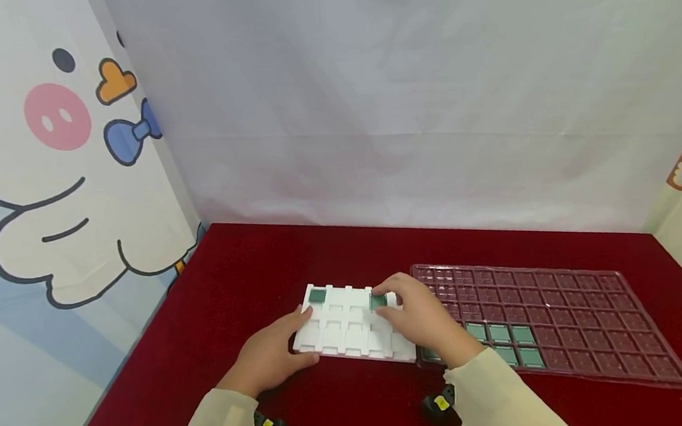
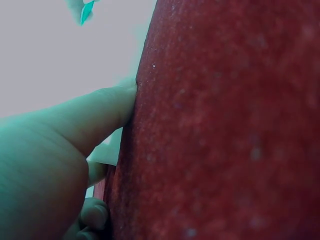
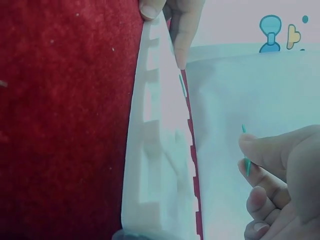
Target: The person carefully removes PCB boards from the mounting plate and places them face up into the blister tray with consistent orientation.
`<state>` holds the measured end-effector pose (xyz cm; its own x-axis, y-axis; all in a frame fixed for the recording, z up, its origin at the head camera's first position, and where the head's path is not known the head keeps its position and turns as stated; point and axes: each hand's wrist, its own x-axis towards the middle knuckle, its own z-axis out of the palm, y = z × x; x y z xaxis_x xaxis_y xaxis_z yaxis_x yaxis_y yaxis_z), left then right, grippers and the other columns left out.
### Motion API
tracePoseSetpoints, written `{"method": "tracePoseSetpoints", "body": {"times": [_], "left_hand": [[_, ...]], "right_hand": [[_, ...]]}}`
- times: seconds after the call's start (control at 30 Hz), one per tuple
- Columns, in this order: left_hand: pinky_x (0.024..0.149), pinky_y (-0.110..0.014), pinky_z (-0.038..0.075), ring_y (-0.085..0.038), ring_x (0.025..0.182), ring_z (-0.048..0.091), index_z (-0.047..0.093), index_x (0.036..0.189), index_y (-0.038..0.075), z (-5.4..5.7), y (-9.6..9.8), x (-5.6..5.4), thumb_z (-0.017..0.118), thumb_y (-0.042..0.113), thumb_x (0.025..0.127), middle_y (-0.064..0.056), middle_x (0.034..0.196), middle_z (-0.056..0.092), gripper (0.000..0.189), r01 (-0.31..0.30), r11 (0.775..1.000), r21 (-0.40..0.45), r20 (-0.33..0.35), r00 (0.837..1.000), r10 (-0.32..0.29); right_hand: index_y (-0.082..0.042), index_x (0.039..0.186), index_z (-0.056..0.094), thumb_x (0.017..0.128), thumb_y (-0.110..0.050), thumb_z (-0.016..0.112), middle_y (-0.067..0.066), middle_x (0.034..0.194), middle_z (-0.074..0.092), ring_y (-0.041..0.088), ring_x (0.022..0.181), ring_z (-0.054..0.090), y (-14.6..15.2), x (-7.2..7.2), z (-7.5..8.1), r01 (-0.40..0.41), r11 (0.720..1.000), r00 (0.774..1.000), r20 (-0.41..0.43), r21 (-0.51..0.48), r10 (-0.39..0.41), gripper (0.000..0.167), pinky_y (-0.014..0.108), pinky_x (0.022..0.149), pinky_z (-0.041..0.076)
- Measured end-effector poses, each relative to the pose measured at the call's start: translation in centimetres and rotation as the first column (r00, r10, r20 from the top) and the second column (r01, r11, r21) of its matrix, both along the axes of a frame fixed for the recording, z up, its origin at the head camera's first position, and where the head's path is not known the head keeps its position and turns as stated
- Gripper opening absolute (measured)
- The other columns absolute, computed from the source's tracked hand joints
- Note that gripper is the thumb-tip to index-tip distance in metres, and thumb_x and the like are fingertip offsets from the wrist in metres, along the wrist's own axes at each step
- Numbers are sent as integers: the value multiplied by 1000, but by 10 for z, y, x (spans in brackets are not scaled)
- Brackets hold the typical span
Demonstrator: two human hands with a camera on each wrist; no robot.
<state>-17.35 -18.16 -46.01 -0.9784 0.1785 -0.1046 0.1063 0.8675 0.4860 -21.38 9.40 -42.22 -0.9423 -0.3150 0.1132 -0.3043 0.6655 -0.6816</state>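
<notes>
A white tray [image 1: 339, 317] with rows of shallow square pockets lies on the red cloth. My left hand [image 1: 268, 356] grips its left end, thumb at the near corner and fingers along the left side. One green square chip [image 1: 317, 297] sits in the far left pocket. Between the thumb and fingers of my right hand [image 1: 419, 314] is another green square chip [image 1: 376, 302], pinched over the far right part of the tray. From the right wrist, this pinched chip [image 3: 247, 167] appears edge-on, held apart from the tray surface [image 3: 170, 170].
To the right lies a clear plastic tray [image 1: 666, 382] with many square pockets, its left edge beside the white tray. Several green chips [image 1: 522, 334] fill its near left pockets, partly behind my right forearm. A pale curtain [image 1: 404, 99] hangs behind the red-covered table [image 1: 289, 251].
</notes>
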Motion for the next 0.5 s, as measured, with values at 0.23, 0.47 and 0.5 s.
{"method": "tracePoseSetpoints", "body": {"times": [0.23, 0.47, 0.5], "left_hand": [[113, -53, 40, -28, 144, 44, 45, 158, 20, 1, 1, 0, 85, 33, 85, -4, 162, 41, 84, 4, 1000, -8, -4, 1000, -4], [113, -53, 40, -28, 144, 44, 45, 158, 19, 1, 1, 1, 85, 33, 85, -5, 163, 41, 85, -2, 1000, -2, -2, 1000, 2], [113, -53, 40, -28, 144, 44, 45, 158, 19, 1, 1, 1, 85, 33, 85, -5, 162, 41, 85, -3, 1000, -3, -1, 1000, 3]], "right_hand": [[-14, 117, 77, 92, -11, 79, -1, 120, 66, 19, 88, 51, 10, 8, -1, 16, 999, 1000, -12, -34, -17, 26, 36, 73, 47], [-14, 117, 76, 91, -10, 80, -1, 118, 66, 18, 80, 50, 24, 12, -4, 24, 999, 999, -26, -36, -25, 26, 35, 69, 45], [-14, 117, 75, 92, -10, 79, -1, 116, 65, 18, 79, 49, 26, 13, -5, 23, 999, 999, -26, -39, -24, 26, 35, 68, 45]]}}
